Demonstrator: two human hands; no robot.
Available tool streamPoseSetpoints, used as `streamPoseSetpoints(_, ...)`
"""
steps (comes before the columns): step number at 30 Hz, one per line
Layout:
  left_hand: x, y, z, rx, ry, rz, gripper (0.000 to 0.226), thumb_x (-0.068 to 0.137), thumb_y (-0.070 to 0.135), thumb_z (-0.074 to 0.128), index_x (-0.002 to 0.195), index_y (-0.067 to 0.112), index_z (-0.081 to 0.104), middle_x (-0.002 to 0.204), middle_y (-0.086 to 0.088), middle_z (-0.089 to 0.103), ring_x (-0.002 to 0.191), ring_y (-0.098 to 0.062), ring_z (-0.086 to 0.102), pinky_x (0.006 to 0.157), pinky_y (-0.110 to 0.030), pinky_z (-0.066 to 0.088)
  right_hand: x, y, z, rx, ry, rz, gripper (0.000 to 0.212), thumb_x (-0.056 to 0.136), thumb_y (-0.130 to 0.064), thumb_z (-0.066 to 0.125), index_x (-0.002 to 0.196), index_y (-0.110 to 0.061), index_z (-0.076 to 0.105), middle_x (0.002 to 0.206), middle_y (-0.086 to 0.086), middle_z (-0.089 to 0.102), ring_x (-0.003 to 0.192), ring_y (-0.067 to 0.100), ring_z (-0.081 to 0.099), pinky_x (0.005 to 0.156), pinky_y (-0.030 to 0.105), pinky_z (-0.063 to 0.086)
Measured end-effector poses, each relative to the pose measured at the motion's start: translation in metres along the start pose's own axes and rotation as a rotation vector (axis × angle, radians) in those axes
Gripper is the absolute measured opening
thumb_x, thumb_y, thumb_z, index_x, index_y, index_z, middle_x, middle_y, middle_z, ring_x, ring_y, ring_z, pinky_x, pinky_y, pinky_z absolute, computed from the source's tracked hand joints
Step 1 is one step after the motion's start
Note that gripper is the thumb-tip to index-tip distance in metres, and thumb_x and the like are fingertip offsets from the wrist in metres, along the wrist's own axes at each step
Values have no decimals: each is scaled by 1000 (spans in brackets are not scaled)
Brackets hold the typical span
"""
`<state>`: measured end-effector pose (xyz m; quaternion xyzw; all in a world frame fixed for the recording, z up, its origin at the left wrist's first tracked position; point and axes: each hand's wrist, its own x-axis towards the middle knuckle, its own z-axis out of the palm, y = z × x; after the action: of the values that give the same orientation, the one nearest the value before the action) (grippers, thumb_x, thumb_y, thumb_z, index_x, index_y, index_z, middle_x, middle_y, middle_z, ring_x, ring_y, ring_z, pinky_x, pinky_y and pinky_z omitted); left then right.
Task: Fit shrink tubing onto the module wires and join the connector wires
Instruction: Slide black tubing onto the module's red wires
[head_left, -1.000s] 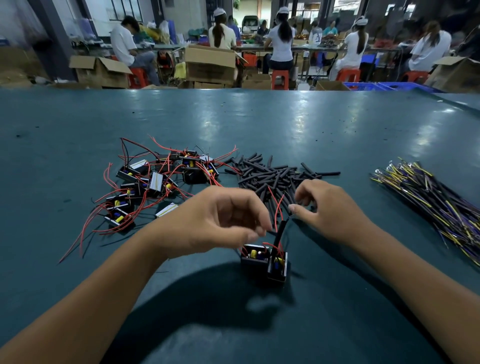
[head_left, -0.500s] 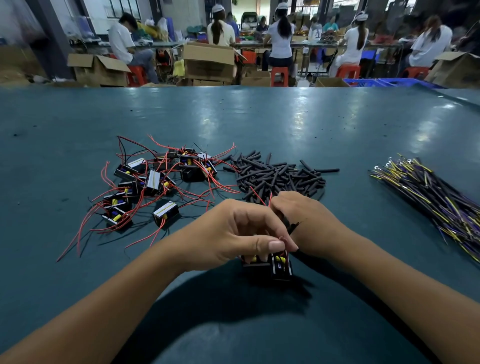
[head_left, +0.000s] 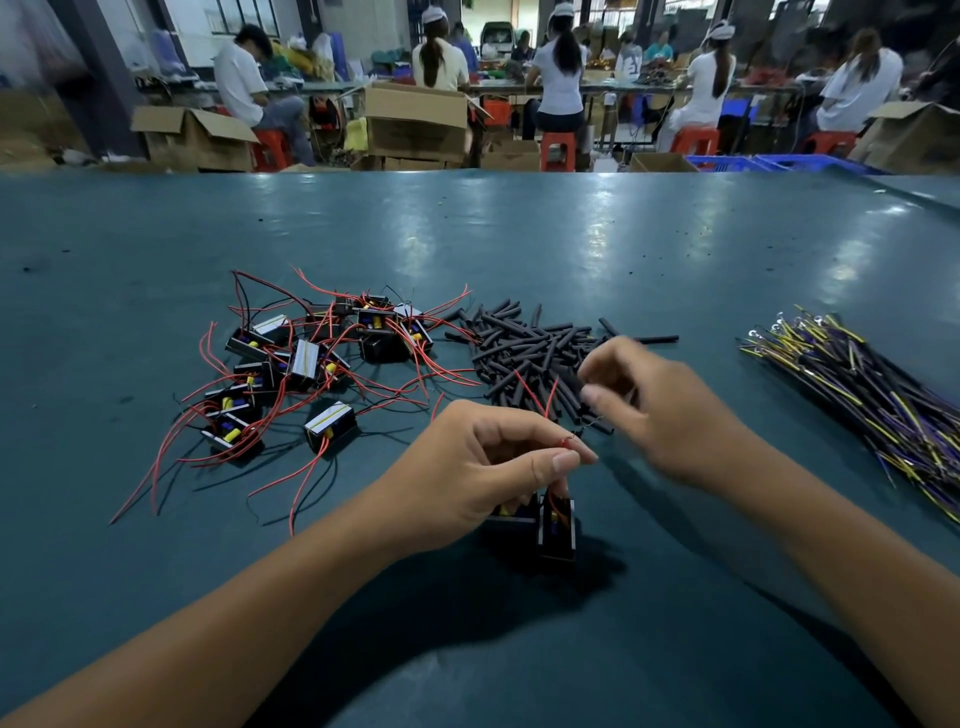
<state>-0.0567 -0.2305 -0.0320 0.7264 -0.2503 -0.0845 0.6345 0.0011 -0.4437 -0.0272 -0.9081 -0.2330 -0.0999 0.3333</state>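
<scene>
Two modules (head_left: 535, 527) stand side by side on the green table (head_left: 519, 249) close to the person, and the left hand (head_left: 478, 467) sits right over them, thumb and forefinger pinching the bare tip of a red wire (head_left: 563, 444) that rises from the nearer module. The right hand (head_left: 660, 410) is blurred, just beyond and to the right, at the near edge of the heap of black tubing pieces (head_left: 535, 353); its fingers are curled, but the blur hides whether they have a piece pinched between them, so I cannot tell if it holds anything. Judging by this, the step in hand is the sleeving one: one wire end is being held ready while the other hand fetches a length of tubing for it. The next move calls for a single piece to be separated from the heap, its open end lined up with the wire tip, and the wire kept straight and steady so the sleeve slides down without snagging the strands. Left of the heap lies a tangle of other modules (head_left: 311, 364) with red leads sprawling outward, apparently not yet sleeved. Well apart on the right lies the bundle of connector wires (head_left: 857, 384), yellow, purple and black with ring terminals at the far end; it is untouched, so the joining part seems yet to come for this module.
</scene>
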Motion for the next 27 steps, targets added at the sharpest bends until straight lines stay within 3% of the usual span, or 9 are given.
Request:
streamPoseSetpoints(2,0,0,0,13,9,-1,16,91,21,64,97,15,77,68,7,64,63,-21,45,58,-34,39,0,-2,-15,143,105,-1,14,99,-14,58,111,-19,64,87,-10,67,78,8,60,71,19,45)
streamPoseSetpoints(5,0,-2,0,50,15,14,17,97,13,60,99,15,76,68,9,62,62,-23,42,58,-39,36,-3,-11,-31,444,154,-44,18,102,-13,52,106,-21,68,71,-12,58,65,9,50,65,20,41)
streamPoseSetpoints(8,0,-2,0,67,11,28,19,99,12,56,100,12,75,70,8,65,60,-23,41,53,-39,36,-8,-26,-35,742,90,-48,12,96,-14,55,97,-18,67,79,0,63,74,17,54,66,29,44)
streamPoseSetpoints(11,1,-4,-1,51,7,36,20,101,11,54,101,7,73,72,2,67,58,-22,43,53,-29,39,-12,-35,-35,854,-27,-86,9,87,-11,62,92,-17,68,87,5,71,79,16,60,69,26,48)
streamPoseSetpoints(15,2,-5,-1,62,8,51,21,100,16,54,101,8,73,73,1,67,57,-23,46,53,-32,40,-16,-37,-36,823,-83,-112,11,80,-9,70,84,-20,70,80,2,64,73,9,55,66,16,46)
streamPoseSetpoints(20,2,-6,0,71,21,59,22,99,22,54,97,11,73,70,5,66,57,-23,48,53,-37,40,-17,-38,-34,735,-109,-124,13,82,-6,67,82,-19,68,77,5,67,71,11,57,64,16,46)
streamPoseSetpoints(23,2,-5,0,77,19,59,22,99,21,54,96,12,74,69,6,66,58,-22,48,54,-35,40,-18,-40,-32,598,-48,-149,12,84,-2,57,88,-12,62,80,7,71,72,18,63,67,24,50)
streamPoseSetpoints(25,2,-5,0,71,19,54,22,99,20,54,97,10,74,69,7,65,58,-21,48,55,-33,41,-20,-40,-31,411,4,-187,24,82,-2,50,96,-18,60,73,5,65,65,27,58,62,36,48)
streamPoseSetpoints(27,2,-6,0,68,19,54,21,99,18,56,99,8,74,69,8,64,59,-19,48,55,-30,41,-22,-40,-30,203,10,-261,33,83,-6,46,105,-27,59,65,3,55,58,26,50,58,38,43)
